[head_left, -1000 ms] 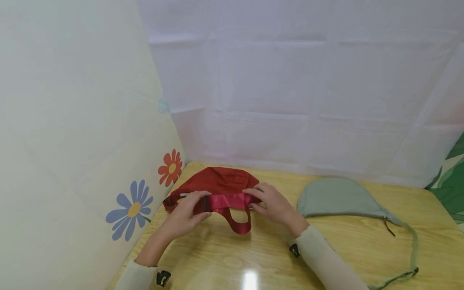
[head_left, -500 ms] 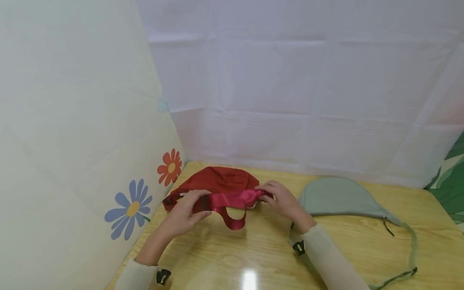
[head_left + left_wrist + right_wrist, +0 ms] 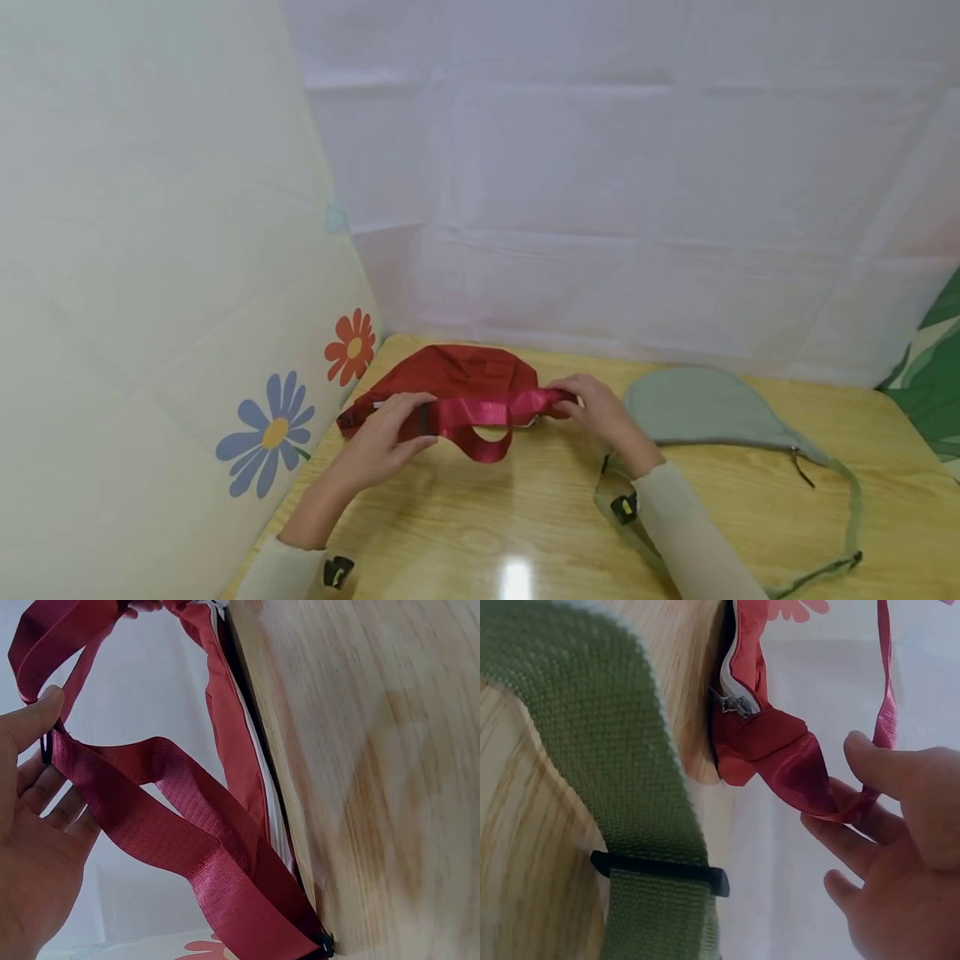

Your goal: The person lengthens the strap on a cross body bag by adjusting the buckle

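Note:
A red waist bag [image 3: 465, 371] lies at the back left of the table, its zip [image 3: 739, 694] seen close in the right wrist view. Its shiny red strap [image 3: 472, 412] is lifted in front of it, a slack loop hanging below the taut part. My left hand [image 3: 386, 446] pinches the strap at its black slider [image 3: 47, 746] between thumb and fingers. Near the bag's right end, my right hand [image 3: 600, 412] holds the strap, which passes between thumb and fingers in the right wrist view. A black buckle piece [image 3: 324, 945] shows at the strap's lower end in the left wrist view.
A grey-green waist bag [image 3: 697, 408] lies on the right of the wooden table [image 3: 450, 533]. Its green strap [image 3: 630, 765] curves forward, partly beneath the right forearm. A flowered white sheet [image 3: 187, 292] stands along the left edge, and white cloth [image 3: 562, 208] hangs behind.
My right hand has slid rightward along the red strap, away from the left hand. The hanging loop has become shorter. The left hand has stayed in place.

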Motion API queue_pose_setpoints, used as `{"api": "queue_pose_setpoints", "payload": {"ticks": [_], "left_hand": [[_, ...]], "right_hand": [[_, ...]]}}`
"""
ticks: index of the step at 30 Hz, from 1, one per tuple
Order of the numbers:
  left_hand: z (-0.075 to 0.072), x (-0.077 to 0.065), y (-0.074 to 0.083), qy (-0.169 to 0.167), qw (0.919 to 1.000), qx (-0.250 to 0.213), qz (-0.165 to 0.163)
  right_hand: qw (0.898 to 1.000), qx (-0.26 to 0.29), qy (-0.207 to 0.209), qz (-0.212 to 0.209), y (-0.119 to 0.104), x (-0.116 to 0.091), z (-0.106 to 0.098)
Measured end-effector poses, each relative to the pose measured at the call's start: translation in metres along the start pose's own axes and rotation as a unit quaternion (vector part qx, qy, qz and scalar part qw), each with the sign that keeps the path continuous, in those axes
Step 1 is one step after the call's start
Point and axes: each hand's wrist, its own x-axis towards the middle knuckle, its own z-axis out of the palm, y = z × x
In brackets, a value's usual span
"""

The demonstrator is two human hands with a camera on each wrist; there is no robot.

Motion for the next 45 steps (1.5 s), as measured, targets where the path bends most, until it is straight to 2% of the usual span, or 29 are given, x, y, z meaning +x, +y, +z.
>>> {"api": "queue_pose_setpoints", "payload": {"ticks": [6,11,13,17,20,25,30,35,39,45], "left_hand": [[0.001,0.003,0.002,-0.004,1.0,-0.006,0.004],[0.001,0.005,0.004,-0.002,0.9999,-0.012,0.007],[0.001,0.005,0.004,-0.001,0.9999,-0.016,0.007],[0.002,0.005,0.005,0.008,0.9998,-0.012,0.012],[0.001,0.005,0.004,0.014,0.9997,-0.01,0.017],[0.0,0.004,0.003,0.021,0.9995,-0.01,0.021],[-0.001,0.002,0.002,0.029,0.9993,-0.01,0.023],[-0.002,0.001,0.002,0.029,0.9995,-0.009,0.009],[-0.002,-0.001,0.0,0.026,0.9996,-0.009,-0.004],[-0.002,-0.002,-0.001,0.023,0.9996,-0.011,-0.01]], "right_hand": [[0.999,-0.001,-0.044,-0.012,-0.002,-0.003,-0.004],[0.996,-0.037,-0.077,-0.025,-0.009,-0.003,-0.006],[0.994,-0.055,-0.083,-0.046,-0.014,-0.003,-0.006],[0.986,-0.097,-0.076,-0.114,-0.026,-0.002,0.0],[0.982,-0.097,-0.081,-0.139,-0.035,-0.001,0.007],[0.986,-0.073,-0.102,-0.107,-0.045,-0.003,0.019],[0.992,-0.058,-0.085,-0.079,-0.05,-0.006,0.027],[0.995,-0.034,-0.063,-0.067,-0.048,-0.006,0.026],[0.994,-0.05,-0.057,-0.083,-0.044,-0.006,0.02],[0.989,-0.088,-0.009,-0.122,-0.036,-0.007,0.011]]}}
